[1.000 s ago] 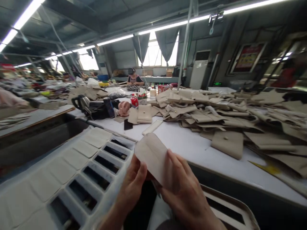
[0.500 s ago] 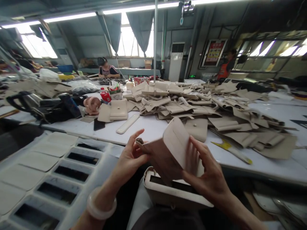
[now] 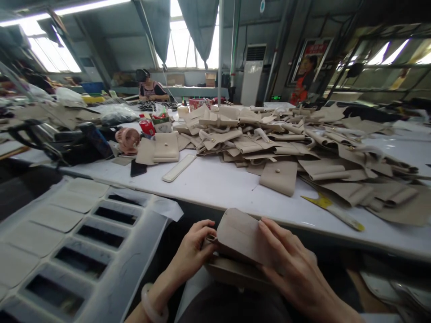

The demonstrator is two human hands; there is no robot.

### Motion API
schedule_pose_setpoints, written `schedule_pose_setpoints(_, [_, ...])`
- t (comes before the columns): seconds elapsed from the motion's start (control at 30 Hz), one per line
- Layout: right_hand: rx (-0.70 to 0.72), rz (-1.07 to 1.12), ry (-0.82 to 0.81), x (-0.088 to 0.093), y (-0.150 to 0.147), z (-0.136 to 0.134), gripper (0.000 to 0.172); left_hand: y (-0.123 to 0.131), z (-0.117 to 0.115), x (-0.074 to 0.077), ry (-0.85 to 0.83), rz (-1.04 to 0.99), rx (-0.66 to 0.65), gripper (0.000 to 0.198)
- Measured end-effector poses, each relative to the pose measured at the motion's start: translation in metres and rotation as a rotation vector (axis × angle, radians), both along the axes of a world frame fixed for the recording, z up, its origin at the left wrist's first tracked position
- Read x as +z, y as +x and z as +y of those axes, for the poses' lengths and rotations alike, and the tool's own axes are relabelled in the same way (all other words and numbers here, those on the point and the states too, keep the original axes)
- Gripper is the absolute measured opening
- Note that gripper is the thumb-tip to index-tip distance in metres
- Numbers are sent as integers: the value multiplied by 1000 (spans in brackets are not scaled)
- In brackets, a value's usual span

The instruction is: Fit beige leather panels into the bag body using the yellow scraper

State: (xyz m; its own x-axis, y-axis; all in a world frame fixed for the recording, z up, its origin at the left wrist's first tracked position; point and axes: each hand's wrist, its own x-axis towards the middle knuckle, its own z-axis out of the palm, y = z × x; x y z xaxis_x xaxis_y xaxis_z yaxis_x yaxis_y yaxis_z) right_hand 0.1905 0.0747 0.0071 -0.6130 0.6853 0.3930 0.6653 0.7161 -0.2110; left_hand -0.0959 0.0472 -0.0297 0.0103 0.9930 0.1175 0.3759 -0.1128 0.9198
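Bench (image 3: 218,188) at twelve o'clock; left hand (image 3: 193,246) pinches the panel's (image 3: 237,231) nine-o'clock end; right hand (image 3: 291,255) grips three; light, even pressure should avoid creases.

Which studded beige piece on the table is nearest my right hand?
The folded piece at the front of the pile; the one by the pink fan lies farther away.

The left hand (image 3: 190,249) is at the left end of the rounded beige bag panel (image 3: 239,233), its fingers bent and the thumb drawn up against them in a pinch. The right hand (image 3: 296,264) grips the panel's right side, fingers extended over the upper face, thumb along the near edge. The bare left forearm (image 3: 168,282) and right forearm (image 3: 332,300) slant inward from below the panel, one on either side.
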Motion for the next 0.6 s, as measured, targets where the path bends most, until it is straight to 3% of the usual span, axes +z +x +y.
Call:
schedule_pose_setpoints(0.07, [6,-74,84,-2,0,0,73,-4,-4,-14,-3,-25,23,30])
schedule_pose_setpoints(0.17, [23,-122,191,-4,-8,1,71,-11,-12,-35,-71,-237,128,57])
schedule_pose_setpoints(0.27, [55,-131,153,-8,-21,3,75,-10,-21,-53,-216,-527,229,55])
schedule_pose_setpoints(0.43, [160,-72,-301,4,-33,16,82,11,-29,-83,-338,-911,266,63])
schedule_pose_setpoints(0.6, [299,-44,-781,35,-28,31,67,29,-21,-108,-395,-1040,361,80])
